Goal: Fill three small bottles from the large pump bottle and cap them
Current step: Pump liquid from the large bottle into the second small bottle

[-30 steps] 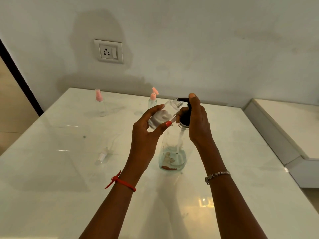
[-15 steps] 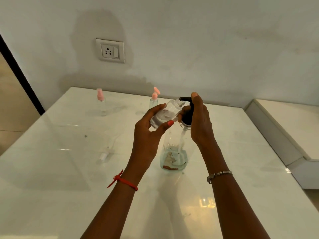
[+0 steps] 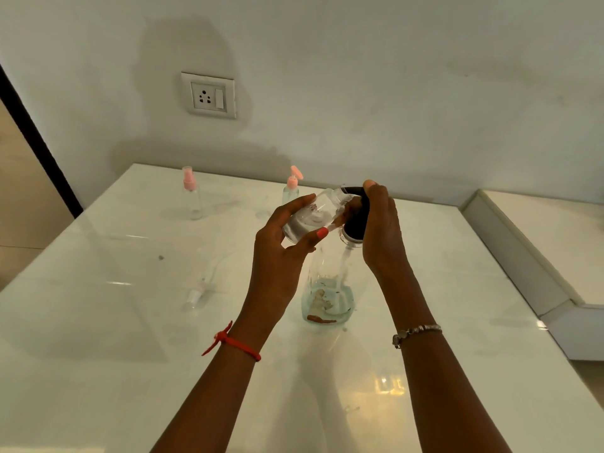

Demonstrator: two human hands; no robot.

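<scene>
Left grip is wrapped round the small clear plastic bottle, tilted up to the black pump head held by the right grip. Slow presses are needed, mouth kept under it.

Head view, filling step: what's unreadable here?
- Nozzle meeting the mouth: head view, right hand wraps the black pump head.
- Fill level in the held small bottle: left hand fingers and glare cover it.
- Levels in the pink spray bottle and pink pump bottle at the back: too small.
- Clear piece lying on the table: blurred, perhaps a cap.
</scene>
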